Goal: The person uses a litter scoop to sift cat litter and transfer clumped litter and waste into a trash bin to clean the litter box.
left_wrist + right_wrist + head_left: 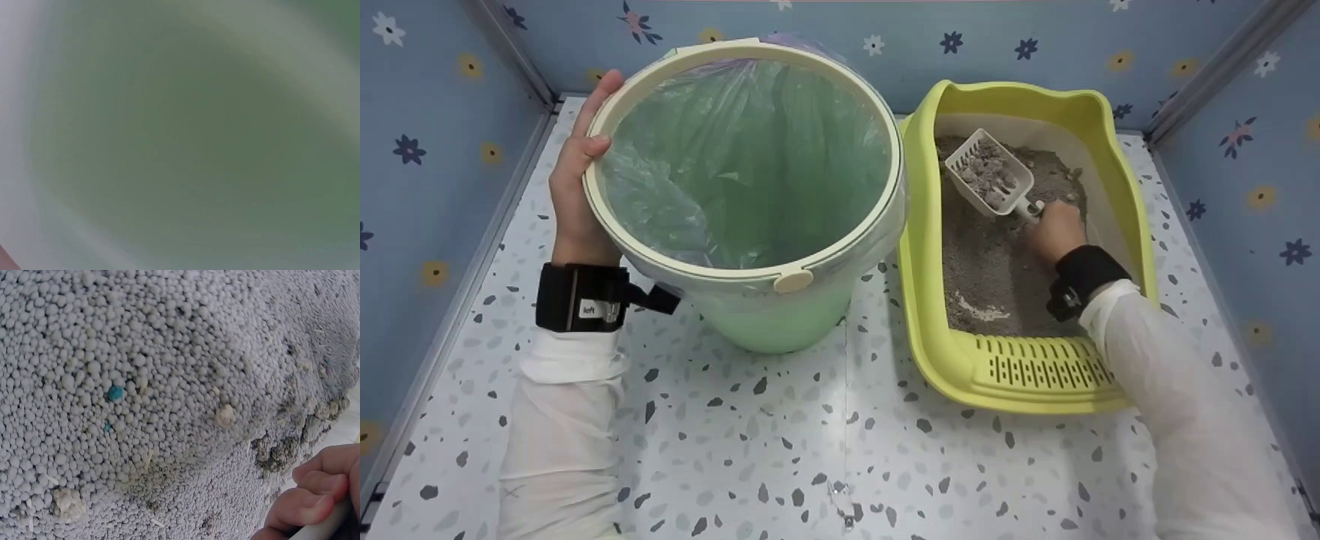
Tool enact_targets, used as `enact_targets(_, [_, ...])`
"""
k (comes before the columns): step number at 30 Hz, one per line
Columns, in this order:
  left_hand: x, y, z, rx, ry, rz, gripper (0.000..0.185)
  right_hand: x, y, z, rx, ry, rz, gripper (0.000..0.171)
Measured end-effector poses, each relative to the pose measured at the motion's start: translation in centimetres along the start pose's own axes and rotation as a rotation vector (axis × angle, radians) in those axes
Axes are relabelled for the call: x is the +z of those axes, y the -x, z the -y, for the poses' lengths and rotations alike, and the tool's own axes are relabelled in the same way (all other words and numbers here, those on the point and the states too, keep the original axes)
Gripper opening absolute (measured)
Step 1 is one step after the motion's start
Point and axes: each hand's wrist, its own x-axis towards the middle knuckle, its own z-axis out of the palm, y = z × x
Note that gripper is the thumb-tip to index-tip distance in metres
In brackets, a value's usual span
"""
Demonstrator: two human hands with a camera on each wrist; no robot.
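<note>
Floral blue panels (1057,34) are set round a speckled white counter (780,450). On the left of the counter is placed a green bin (780,322), topped by a cream rim and lined with a clear plastic bag (660,202), which is bunched along the inside. Just beside it on the right stands a yellow litter box (919,300), whose near end is formed as a slotted step (1046,367). The floor of the box is covered with grey litter (982,277), heaped unevenly.

White sleeves (562,450) are worn on both arms. The bin is held at its left side by the left hand (574,172), with the thumb laid on the rim and the fingers stretched along the outside; in the left wrist view only blurred green is shown. The right hand (1057,232) is closed round the handle of a white scoop (970,193). Black bands (581,298) are strapped to both wrists. The scoop is held over the far left part of the litter, and its slotted pan is loaded with grey clumps (988,171).

In the right wrist view, round grains are seen, with dark lumps (281,450) gathered near the hand, a pale lump (68,504) at lower left, and a teal bead (115,392) among the grey.
</note>
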Motion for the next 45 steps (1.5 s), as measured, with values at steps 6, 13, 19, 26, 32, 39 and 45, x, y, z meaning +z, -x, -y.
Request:
enact_targets(6, [0.03, 0.03, -0.04, 0.000, 0.002, -0.001, 0.057, -0.59, -0.12, -0.11, 0.041, -0.047, -0.009, 0.022])
enact_targets(13, [-0.05, -0.05, 0.04, 0.006, -0.007, 0.010, 0.057, -1.00, -0.52, -0.36, 0.050, -0.093, -0.066, 0.017])
enact_targets(19, [-0.26, -0.19, 0.03, 0.004, 0.031, 0.009, 0.057, -0.81, -0.80, -0.45, 0.045, -0.108, -0.104, 0.015])
enact_targets(26, [-0.23, -0.21, 0.03, 0.001, 0.036, 0.002, 0.058, -0.92, -0.69, -0.07, 0.081, -0.135, -0.110, 0.020])
enact_targets(32, [-0.08, -0.13, 0.17, 0.024, -0.031, 0.010, 0.058, -0.84, -0.67, 0.29, 0.053, -0.217, -0.093, 0.026])
enact_targets(39, [-0.05, -0.04, 0.16, 0.035, -0.058, 0.022, 0.058, -0.64, -0.66, 0.21, 0.027, -0.259, -0.075, 0.029])
enact_targets(45, [-0.16, -0.01, 0.14, 0.038, -0.087, 0.023, 0.058, -0.91, -0.60, 0.04, 0.010, -0.184, -0.116, 0.025])
